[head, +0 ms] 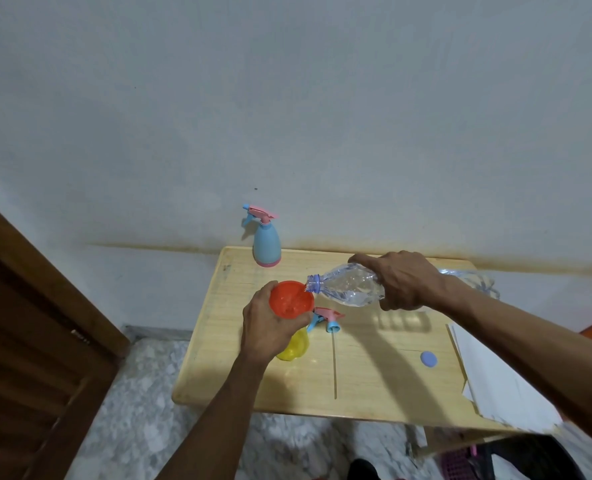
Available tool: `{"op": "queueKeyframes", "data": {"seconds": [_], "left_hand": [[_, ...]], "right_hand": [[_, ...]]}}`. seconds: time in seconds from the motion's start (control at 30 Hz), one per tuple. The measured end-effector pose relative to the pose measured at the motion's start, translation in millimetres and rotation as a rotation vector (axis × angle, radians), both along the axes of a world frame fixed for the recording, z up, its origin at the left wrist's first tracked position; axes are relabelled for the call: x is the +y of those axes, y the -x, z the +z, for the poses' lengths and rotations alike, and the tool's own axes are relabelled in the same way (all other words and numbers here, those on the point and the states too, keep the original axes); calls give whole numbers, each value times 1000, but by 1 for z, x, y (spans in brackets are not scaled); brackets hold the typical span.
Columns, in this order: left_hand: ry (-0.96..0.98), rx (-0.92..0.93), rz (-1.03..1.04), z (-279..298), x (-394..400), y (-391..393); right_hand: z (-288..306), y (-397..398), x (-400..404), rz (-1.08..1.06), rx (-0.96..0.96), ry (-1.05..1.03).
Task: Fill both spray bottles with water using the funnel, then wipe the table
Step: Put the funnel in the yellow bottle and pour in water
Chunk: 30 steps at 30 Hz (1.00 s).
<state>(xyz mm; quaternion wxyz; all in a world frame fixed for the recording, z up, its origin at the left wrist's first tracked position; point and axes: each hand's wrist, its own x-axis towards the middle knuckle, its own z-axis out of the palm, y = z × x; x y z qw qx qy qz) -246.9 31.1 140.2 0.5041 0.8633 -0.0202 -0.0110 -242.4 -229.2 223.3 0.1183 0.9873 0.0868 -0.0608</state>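
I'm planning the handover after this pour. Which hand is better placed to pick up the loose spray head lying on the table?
Probably the left hand: it grips the orange funnel right beside the spray head. The right hand is farther and holds the tilted water bottle.

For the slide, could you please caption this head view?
Right hand tips a clear water bottle into the orange funnel held by the left hand on a yellow spray bottle.

A: Lighting? 
B: Dim, flat indoor, bluish cast on the wall (287,98). Light from above and behind; arm shadows fall soft across the table (374,375).
A: Glare? 
B: Only small glints on the clear bottle (350,287).
A: Sharpness? 
B: Centre decent, corners smeared. Wide-angle bend at edges, door (27,341) leans.
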Motion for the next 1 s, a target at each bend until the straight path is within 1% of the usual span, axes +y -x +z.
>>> {"op": "queueKeyframes", "data": {"seconds": [0.13,0.27,0.43,0.6,0.77,0.9,1.0], "left_hand": [[1,-2,-8,3,0,1],[-2,5,0,3,0,0],[-13,17,3,2,-1,-2],[-31,25,4,3,-2,-2],[-32,24,10,2,-2,-3],[-40,19,12,2,-3,-3],[-45,24,16,2,-4,-4]], "right_hand": [[-3,2,2,-30,26,-106],[-7,4,6,-69,47,-270],[-8,11,15,-111,14,-443],[-20,17,24,-164,-35,-668],[-28,25,31,-208,-158,-961],[-35,30,27,-290,-303,-1184],[-40,32,19,-395,-446,-1274]]}}
